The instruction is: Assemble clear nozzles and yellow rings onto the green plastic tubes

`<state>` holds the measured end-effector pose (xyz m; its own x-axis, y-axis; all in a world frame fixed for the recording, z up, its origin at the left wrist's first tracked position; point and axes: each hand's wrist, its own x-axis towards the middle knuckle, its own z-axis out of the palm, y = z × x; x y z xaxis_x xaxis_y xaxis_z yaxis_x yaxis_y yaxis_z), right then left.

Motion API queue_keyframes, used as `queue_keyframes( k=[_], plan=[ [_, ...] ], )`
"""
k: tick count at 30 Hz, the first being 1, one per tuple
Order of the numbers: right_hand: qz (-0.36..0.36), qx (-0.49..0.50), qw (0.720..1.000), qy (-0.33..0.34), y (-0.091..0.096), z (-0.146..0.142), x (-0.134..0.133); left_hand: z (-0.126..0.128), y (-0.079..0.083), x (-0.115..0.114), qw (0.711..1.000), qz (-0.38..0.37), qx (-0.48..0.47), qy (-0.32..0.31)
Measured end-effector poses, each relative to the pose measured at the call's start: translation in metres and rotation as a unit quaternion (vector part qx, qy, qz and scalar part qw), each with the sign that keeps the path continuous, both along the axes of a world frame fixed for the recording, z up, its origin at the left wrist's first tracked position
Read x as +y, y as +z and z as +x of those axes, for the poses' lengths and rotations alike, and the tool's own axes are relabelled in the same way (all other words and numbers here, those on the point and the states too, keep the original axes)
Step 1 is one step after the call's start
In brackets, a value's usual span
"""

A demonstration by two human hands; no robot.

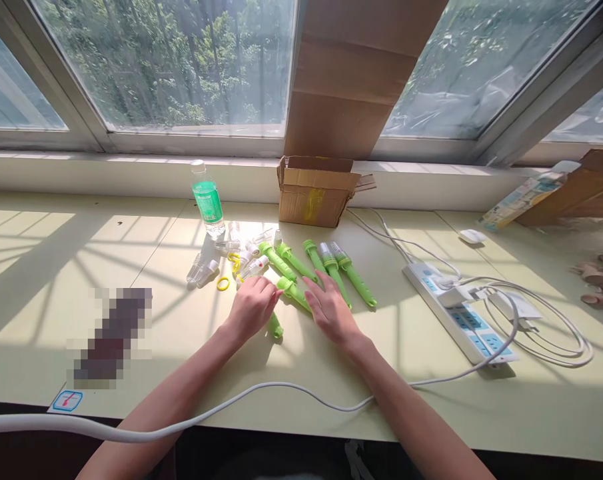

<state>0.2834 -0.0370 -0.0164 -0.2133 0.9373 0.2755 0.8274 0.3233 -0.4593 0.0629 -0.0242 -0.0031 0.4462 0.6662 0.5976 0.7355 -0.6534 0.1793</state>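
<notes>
My left hand [254, 307] is closed, its fingers curled around a green plastic handle [275, 327] whose lower end sticks out below the palm; its upper part is hidden. My right hand [331, 310] lies open, fingers apart, over the end of another green handle with a threaded neck [294, 293]; I cannot tell whether it touches it. Beyond the hands lie more green handles [280, 263], and two on the right [354, 280] carry clear tops. Left of them are clear plastic pieces [201, 270], white parts and a yellow ring [223, 283].
A water bottle [208, 200] and an open cardboard box [316, 197] stand along the window ledge. On the right are a power strip [456, 313] with coiled cables, a white mouse [472, 236] and wooden pieces [601, 277]. A white cable [281, 385] crosses in front of my arms.
</notes>
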Motion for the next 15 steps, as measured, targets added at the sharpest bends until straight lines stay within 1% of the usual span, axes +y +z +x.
queue_keyframes(
  k=[8, 15],
  plan=[
    [-0.017, -0.006, 1.000, -0.008, 0.0014, 0.0002, 0.0003, -0.0004, -0.0008, 0.0014, 0.997, -0.026, 0.058, 0.053],
    [-0.019, -0.008, 1.000, -0.009, 0.0013, 0.0000, -0.0006, 0.0003, -0.0022, 0.0016, 0.994, -0.033, 0.077, 0.064]
  ],
)
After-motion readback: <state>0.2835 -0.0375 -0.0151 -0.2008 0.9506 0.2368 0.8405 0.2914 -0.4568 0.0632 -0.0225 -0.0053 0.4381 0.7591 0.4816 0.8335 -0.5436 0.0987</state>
